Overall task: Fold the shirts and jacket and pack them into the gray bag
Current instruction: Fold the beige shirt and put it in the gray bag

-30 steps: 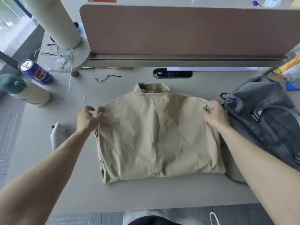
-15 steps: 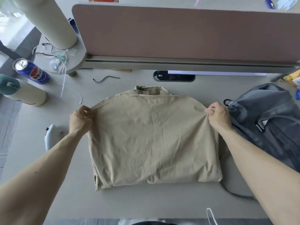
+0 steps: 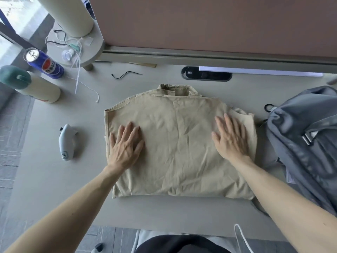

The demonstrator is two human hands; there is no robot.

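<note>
Two hands: left hand (image 3: 125, 147) and right hand (image 3: 230, 138), both spread flat, palms down, gripping nothing.
Garment: tan jacket (image 3: 179, 143), folded to a rough rectangle, collar at the far edge; it lies on the desk (image 3: 54, 179) directly left of the gray bag (image 3: 306, 136), its right edge close to the bag's side.
Left hand position: on the jacket's left half, well left of the bag.
Right hand position: on the jacket's right half, near the bag.
Bag: slumped and soft; whether its mouth is open cannot be told.
Handling, judged: light, limp woven cloth, creased, several layers thick; it will sag and unfold if lifted by one edge, and slides readily on the smooth desk.
Where to hold, judged: both side edges, fingers under the stack and thumbs on top, or one further fold before lifting toward the bag.
Nearby: white handheld device (image 3: 66, 141), far left of the bag.
</note>
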